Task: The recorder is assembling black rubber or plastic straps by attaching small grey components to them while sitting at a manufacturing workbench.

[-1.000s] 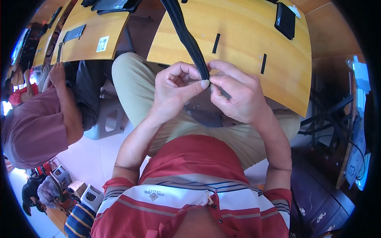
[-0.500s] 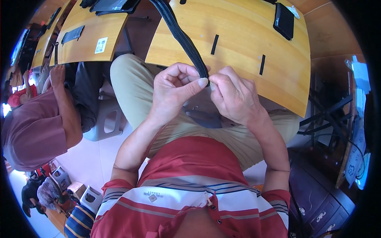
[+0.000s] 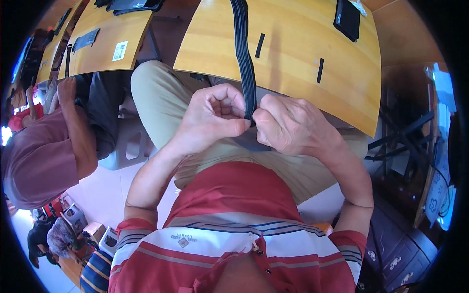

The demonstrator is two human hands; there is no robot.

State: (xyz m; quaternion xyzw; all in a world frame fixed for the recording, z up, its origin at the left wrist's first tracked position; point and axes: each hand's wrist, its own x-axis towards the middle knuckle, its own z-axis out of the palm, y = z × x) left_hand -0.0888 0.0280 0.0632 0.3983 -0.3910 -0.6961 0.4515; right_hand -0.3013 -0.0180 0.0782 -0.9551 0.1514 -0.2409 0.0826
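Observation:
A long black ribbed strap [image 3: 243,46], like an elastic band, runs from the table's far side down over its near edge to my hands. My left hand [image 3: 212,115] pinches its near end between thumb and fingers. Right against that end, my right hand [image 3: 290,122] is closed, its fingertips pressed together and curled under; what they grip there is too small to make out. Both hands are above my lap, just off the table edge.
Two short black strips [image 3: 260,45] and a black zip case [image 3: 347,20] lie on the wooden table [image 3: 210,44]. At the left, a co-worker [image 3: 49,151] sits by another table [image 3: 105,53]. Dark drawers [image 3: 395,254] stand at the lower right.
Both hands have come down a little toward my body, drawing the strap end along. The strap now hangs straighter, its upper part shifted to the right.

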